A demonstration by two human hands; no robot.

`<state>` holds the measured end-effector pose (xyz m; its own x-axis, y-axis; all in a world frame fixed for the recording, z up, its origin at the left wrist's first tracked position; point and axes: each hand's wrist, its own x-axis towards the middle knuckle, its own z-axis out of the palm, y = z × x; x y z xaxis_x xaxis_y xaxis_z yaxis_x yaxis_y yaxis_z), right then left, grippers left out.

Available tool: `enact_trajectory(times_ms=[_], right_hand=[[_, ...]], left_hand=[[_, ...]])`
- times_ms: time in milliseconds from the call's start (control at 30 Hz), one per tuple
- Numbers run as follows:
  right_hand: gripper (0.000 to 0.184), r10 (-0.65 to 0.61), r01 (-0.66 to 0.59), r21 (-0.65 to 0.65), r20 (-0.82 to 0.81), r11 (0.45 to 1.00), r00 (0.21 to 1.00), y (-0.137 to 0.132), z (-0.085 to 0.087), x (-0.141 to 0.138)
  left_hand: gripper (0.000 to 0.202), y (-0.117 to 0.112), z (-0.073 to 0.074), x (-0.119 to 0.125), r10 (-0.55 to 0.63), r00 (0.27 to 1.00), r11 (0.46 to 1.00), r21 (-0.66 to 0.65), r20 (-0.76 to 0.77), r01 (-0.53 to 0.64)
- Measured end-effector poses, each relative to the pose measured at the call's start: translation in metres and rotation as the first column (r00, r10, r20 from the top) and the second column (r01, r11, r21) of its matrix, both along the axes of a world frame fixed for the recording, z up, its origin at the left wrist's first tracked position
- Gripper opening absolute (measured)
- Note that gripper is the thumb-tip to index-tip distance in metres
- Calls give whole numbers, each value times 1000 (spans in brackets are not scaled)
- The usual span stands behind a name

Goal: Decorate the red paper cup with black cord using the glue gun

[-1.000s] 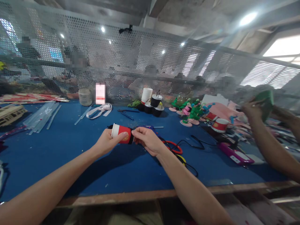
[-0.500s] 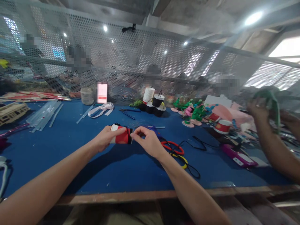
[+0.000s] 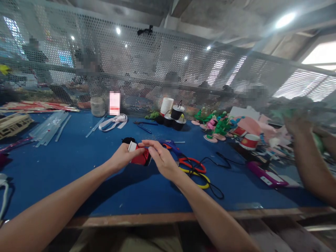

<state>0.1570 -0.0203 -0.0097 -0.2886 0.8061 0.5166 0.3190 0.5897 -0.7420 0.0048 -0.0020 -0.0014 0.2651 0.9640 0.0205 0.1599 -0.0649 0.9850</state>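
Head view: the red-and-white paper cup is held on its side above the middle of the blue bench, between the two hands. Left hand: fingers closed round the white-rimmed end, thumb along the side. Right hand: fingers nearly straight, reaching over the cup's far side; whether they grip or only rest there cannot be told. Progress: a black band is already on the cup's right end; the black-banded cups at the back carry cord loops, and no finished loop is made out on the held one. What remains is judged uncertain. Against the frame half a second earlier: the right fingers are extended rather than pinched, the cup's black end dips lower, and a black bundle shows more fully behind it.
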Motion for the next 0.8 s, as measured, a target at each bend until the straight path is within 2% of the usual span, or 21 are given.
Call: enact_trajectory(times_ms=[67, 133, 167, 233, 267, 333, 433, 533, 600, 700, 767, 800], right_hand=[[25, -109, 109, -41, -2, 993, 994, 9, 3, 8], [23, -271, 276, -83, 66, 958, 960, 22, 6, 22], [21, -350, 365, -72, 159, 928, 923, 30, 7, 31], [14, -480, 525, -25, 370, 851, 796, 45, 8, 49], [9, -512, 580, -17, 452, 814, 731, 52, 6, 57], [5, -463, 623, -111, 571, 775, 678, 64, 0, 70], [18, -436, 635, -183, 586, 750, 683, 74, -14, 79], [17, -457, 643, -210, 546, 737, 702, 76, -22, 79], [15, -473, 648, -232, 515, 726, 715, 72, -19, 77], [23, -496, 571, -349, 286, 743, 820, 61, -4, 74], [20, -444, 415, -440, 42, 796, 895, 51, 9, 72], [15, -408, 350, -463, -26, 814, 913, 46, 15, 70]], left_hand=[[32, 1, -1, -1, -3, 1000, 1000, 13, -5, 3], [32, 3, -2, -2, -16, 1000, 1000, 24, -21, 16], [33, 3, -2, -3, -24, 999, 999, 35, -39, 25], [36, 4, -3, -4, -28, 995, 997, 69, -95, 35], [37, 4, -3, -5, -25, 992, 995, 90, -128, 37], [38, 4, -3, -6, -20, 984, 991, 128, -178, 43], [40, 5, -3, -7, -18, 976, 988, 147, -217, 51], [41, 5, -3, -7, -8, 974, 990, 136, -226, 40], [40, 5, -3, -7, -5, 973, 991, 128, -229, 35], [39, 6, 0, -7, 1, 975, 994, 110, -223, 24], [38, 7, 1, -7, 6, 976, 997, 80, -216, 11], [38, 7, 1, -8, 9, 976, 998, 60, -217, 5]])
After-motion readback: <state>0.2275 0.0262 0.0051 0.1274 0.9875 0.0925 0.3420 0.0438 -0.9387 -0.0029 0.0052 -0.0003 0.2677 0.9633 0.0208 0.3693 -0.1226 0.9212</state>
